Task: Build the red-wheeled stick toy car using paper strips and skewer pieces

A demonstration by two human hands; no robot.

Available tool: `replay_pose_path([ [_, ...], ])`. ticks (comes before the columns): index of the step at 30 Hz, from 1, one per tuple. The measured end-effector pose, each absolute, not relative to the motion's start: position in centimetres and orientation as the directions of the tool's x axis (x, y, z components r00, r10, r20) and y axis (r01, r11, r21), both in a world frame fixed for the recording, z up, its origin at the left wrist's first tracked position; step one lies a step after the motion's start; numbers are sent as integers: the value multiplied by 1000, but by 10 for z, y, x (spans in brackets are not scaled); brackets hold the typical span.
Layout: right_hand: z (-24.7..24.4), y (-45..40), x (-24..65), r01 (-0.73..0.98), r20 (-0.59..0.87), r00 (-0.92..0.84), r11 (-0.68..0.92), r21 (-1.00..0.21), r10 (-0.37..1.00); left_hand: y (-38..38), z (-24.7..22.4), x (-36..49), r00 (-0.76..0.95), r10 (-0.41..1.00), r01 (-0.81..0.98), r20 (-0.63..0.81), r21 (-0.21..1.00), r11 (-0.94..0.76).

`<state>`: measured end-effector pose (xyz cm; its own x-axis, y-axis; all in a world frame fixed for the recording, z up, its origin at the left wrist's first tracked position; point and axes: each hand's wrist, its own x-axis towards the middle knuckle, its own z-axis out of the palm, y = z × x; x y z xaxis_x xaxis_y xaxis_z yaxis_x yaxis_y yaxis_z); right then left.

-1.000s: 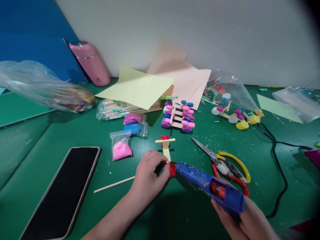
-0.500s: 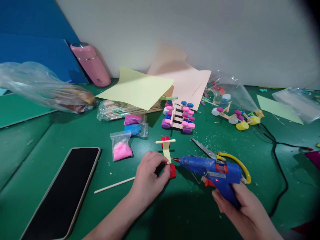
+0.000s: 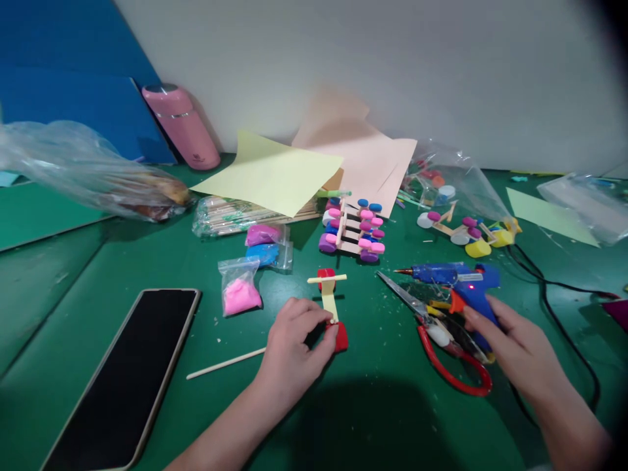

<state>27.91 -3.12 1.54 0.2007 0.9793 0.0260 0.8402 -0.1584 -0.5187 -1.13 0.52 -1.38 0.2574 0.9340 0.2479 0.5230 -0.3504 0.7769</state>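
Note:
My left hand (image 3: 299,343) is closed in a pinch at the near end of a small stick model (image 3: 330,304). This model has a pale flat strip, a crosspiece at its far end and red pieces at both ends. What exactly lies between the fingertips is partly hidden. A thin wooden stick (image 3: 226,364) runs under that hand. My right hand (image 3: 523,343) grips a blue hot glue gun (image 3: 441,273) by its handle, a finger near the orange trigger. Its nozzle points left, clear of the model. Beneath the gun lie scissors (image 3: 454,376) with red and yellow handles.
Finished-looking stick models (image 3: 350,229) with colourful wheels stand behind. Small bags of clay (image 3: 240,294) and a phone (image 3: 122,379) lie left. A pink bottle (image 3: 184,131), paper sheets (image 3: 275,170) and plastic bags (image 3: 456,170) line the wall. A black cord (image 3: 554,314) trails right.
My right hand has drawn the glue gun away from the model, to the right and up, uncovering the scissors' red handle. My left hand keeps its pinch in about the same place.

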Motion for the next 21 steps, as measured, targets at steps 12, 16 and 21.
replay_pose_path([
  [12, 4, -20, 268, 938, 342, 282, -184, -293, 896, 3, -14, -12, 254, 936, 527, 243, 777, -345],
  [16, 16, -21, 209, 779, 196, 29, 101, -619, 980, 3, -13, -13, 253, 938, 544, 238, 767, -342],
  [21, 15, -20, 157, 630, 92, -194, 196, -751, 977, 2, -11, -13, 253, 936, 552, 245, 758, -348],
])
